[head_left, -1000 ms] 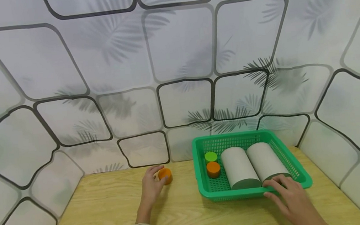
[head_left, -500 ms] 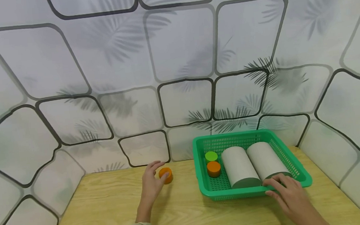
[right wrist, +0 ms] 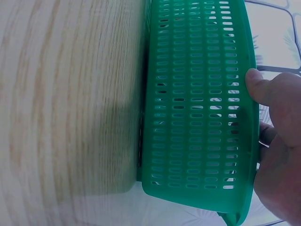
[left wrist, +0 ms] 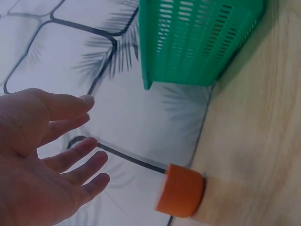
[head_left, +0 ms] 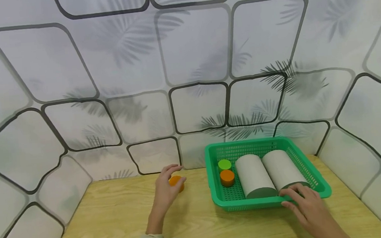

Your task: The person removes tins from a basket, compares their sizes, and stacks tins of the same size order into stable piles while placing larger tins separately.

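While cylinders (head_left: 255, 175) lay in the basket (head_left: 242, 204) the right grip (head_left: 305, 204) held, the left grip (head_left: 165, 188), fingers parted, half-hid an upright puck (left wrist: 182, 192).

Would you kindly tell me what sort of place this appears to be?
Probably an indoor tabletop work booth: a wood-grain table bounded by patterned walls on three sides, with a green basket on it.

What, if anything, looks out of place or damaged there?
Possibly the loose orange cylinder: it sits on the table outside the green basket, while a similar orange piece sits inside. No damage or spill shows.
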A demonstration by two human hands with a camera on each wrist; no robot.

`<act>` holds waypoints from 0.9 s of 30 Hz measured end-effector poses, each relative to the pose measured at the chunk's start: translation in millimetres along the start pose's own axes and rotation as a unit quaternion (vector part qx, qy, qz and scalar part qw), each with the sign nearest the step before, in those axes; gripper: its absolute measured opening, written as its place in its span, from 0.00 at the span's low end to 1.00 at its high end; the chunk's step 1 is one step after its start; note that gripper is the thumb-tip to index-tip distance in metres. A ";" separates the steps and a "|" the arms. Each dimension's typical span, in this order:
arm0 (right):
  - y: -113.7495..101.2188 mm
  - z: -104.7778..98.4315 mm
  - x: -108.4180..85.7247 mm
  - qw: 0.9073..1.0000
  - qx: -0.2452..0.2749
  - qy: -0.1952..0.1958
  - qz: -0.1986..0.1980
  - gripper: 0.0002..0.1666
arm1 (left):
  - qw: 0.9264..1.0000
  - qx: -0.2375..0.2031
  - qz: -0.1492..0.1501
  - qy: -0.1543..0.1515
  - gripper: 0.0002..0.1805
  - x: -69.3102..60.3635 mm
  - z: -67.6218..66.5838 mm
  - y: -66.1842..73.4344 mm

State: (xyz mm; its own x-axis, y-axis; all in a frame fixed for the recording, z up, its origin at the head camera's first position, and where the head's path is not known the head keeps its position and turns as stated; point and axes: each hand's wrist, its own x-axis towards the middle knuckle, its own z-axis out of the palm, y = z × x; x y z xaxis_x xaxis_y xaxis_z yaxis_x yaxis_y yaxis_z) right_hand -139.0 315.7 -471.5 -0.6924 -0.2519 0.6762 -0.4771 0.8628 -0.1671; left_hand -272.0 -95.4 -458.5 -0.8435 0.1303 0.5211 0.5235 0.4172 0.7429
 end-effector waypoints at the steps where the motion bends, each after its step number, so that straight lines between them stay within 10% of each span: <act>1: -0.2 -0.3 0.1 1.000 0.001 -0.001 0.000 0.20 | 1.000 -0.001 0.005 0.000 0.18 0.1 1.2 3.4; 19: 7.9 -0.1 1.9 0.998 0.012 0.027 -0.063 0.14 | 0.997 -0.005 0.058 -0.049 0.15 7.2 43.5 60.6; 27: 3.8 -1.8 0.6 1.000 -0.005 -0.005 -0.029 0.23 | 0.995 0.002 0.045 -0.093 0.14 13.3 58.1 71.9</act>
State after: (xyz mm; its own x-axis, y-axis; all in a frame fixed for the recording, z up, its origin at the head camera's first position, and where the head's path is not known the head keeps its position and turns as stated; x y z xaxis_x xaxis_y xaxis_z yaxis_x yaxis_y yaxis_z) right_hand -140.3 319.6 -470.4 -0.6689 -0.3055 0.6777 -0.5110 0.8510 -0.1207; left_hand -252.6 -11.4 -422.5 -0.8016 0.3305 0.4982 0.5971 0.3996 0.6955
